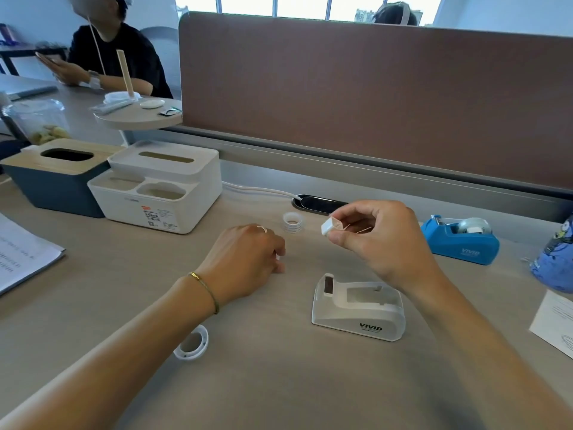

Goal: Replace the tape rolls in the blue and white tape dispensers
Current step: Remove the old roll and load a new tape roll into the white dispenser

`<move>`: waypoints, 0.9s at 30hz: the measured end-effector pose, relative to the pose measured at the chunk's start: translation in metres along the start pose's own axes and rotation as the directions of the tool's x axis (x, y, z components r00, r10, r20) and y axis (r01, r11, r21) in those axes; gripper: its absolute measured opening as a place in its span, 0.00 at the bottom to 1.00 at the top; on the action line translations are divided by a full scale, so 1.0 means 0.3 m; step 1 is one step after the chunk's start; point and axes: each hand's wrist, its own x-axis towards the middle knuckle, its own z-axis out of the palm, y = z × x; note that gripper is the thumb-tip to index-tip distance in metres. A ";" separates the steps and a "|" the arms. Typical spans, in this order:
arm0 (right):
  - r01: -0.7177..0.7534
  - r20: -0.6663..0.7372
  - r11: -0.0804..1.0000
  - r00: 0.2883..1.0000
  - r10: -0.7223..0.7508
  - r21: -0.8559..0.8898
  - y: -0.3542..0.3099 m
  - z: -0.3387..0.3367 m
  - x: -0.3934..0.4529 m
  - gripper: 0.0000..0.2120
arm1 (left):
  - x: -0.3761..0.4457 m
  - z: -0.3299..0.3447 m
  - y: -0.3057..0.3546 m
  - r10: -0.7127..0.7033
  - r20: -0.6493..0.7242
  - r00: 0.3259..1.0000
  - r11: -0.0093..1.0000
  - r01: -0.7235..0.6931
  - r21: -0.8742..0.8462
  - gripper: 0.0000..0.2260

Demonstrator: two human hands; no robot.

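Note:
The white tape dispenser [358,308] stands on the desk in front of me with its roll bay empty. My right hand [376,235], above and just behind it, pinches a small white spindle piece [328,227]. My left hand [251,259] rests on the desk to the left with fingers curled; something small and white shows at its fingertips, too hidden to name. A fresh tape roll [290,222] stands behind the hands. An empty white core ring [193,342] lies near my left forearm. The blue dispenser [462,242], at the right, carries a roll.
Two tissue boxes, one white [158,187] and one dark blue [52,178], sit at the back left. Papers [21,256] lie at the left edge, a card [555,321] and a blue patterned object [556,262] at the right. A brown divider [372,97] backs the desk. A person sits beyond.

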 end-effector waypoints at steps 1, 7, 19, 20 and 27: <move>0.000 -0.001 1.000 1.000 0.000 0.010 0.003 -0.004 0.001 0.08 | 0.004 -0.002 -0.004 0.003 -0.015 1.000 1.000 -0.003 -0.012 0.09; 0.009 -0.044 1.000 0.999 -0.009 -0.017 0.008 -0.022 0.009 0.07 | 0.133 0.006 -0.009 -0.072 -0.095 0.993 0.997 0.068 -0.046 0.09; 0.034 -0.044 0.999 0.998 -0.035 -0.030 0.011 -0.066 0.018 0.06 | 0.251 0.112 -0.009 -0.236 0.055 0.970 0.969 0.239 -0.068 0.08; 0.032 -0.042 0.999 0.999 -0.033 -0.029 0.011 -0.067 0.019 0.06 | 0.243 0.103 -0.005 -0.254 0.047 0.966 0.952 0.258 -0.164 0.07; 0.017 -0.020 1.000 1.000 -0.017 -0.016 0.017 -0.064 0.020 0.10 | 0.119 -0.005 0.075 -0.356 0.062 0.932 0.606 0.281 -0.744 0.08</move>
